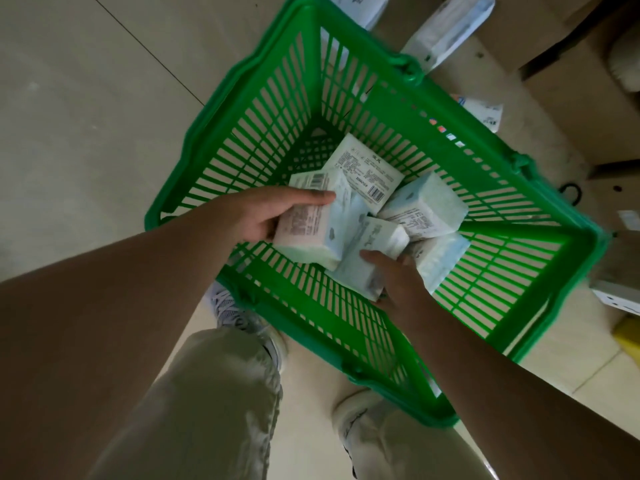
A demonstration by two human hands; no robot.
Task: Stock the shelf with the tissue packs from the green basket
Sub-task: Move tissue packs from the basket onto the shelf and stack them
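1. I am standing over the green basket (346, 109), which sits on the tiled floor (86, 116), and both my hands are down inside it.
2. My left hand (273, 211) is wrapped around one tissue pack (311, 230). My fingers (320, 197) curl over its top edge, close together, and my thumb sits under its printed side. The pack is tilted and lifted a little above the others.
3. My right hand (398, 282) grips a second tissue pack (370, 251) from its near end. My thumb presses on the top face and the other fingers are tucked beneath it, so I cannot see how far they reach.
4. The two held packs touch each other in the middle of the basket.
5. Three more packs lie loose on the basket bottom: one with a barcode (363, 168) at the far side, one (426, 209) to its right, and one (440, 254) partly under my right hand.
6. My shoes (232, 310) are just beside the basket's near rim.
7. Other white packets (446, 32) lie on the floor beyond the basket, next to cardboard boxes (571, 81).
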